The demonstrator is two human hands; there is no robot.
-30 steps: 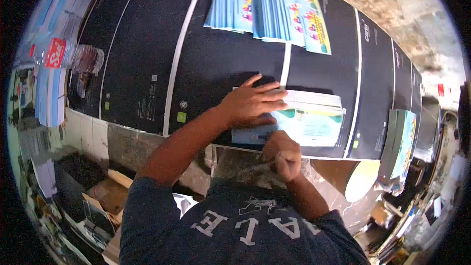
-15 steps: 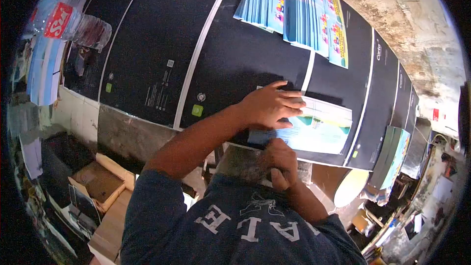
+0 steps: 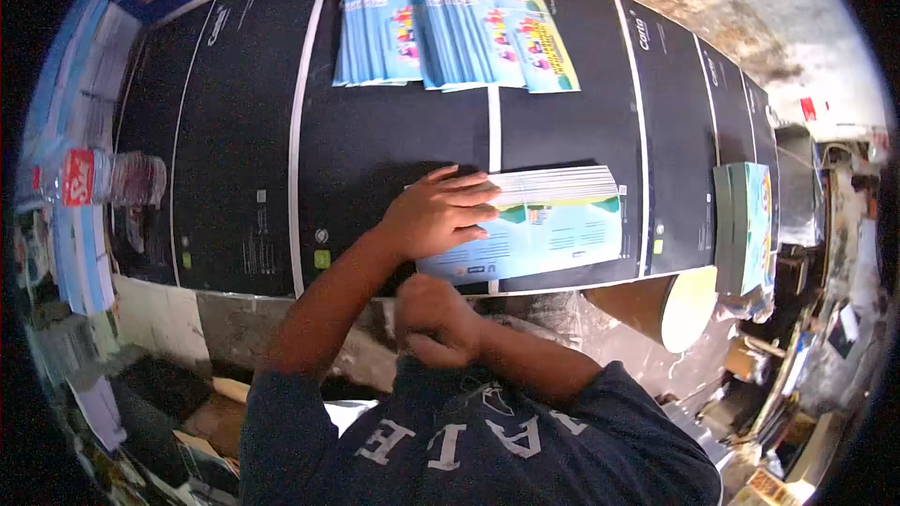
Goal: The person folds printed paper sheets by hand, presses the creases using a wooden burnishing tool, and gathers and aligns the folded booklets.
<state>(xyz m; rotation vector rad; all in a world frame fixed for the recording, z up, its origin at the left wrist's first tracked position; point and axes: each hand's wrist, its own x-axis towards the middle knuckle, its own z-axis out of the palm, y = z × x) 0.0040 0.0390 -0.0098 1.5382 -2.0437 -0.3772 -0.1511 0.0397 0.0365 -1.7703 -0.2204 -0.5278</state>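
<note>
A fanned stack of pale blue and green booklets (image 3: 562, 230) lies near the front edge of the table, white page edges showing along its far side. My left hand (image 3: 441, 215) rests flat over its left end, fingers stretched out and slightly spread. Below that, at the table's front edge, my right hand (image 3: 436, 319) is curled into a blurred fist close to my chest. Whatever is inside the fist, if anything, is hidden.
Overlapping rows of colourful booklets (image 3: 459, 23) lie at the back of the black-covered table (image 3: 394, 126). Another booklet stack (image 3: 743, 225) sits at the right end. On the left are a plastic bottle (image 3: 136, 178) with a red label and piled blue papers (image 3: 89, 258).
The view has turned, so the table looks more level. My left hand stays on the booklets. My fist has shifted slightly left relative to the stack.
</note>
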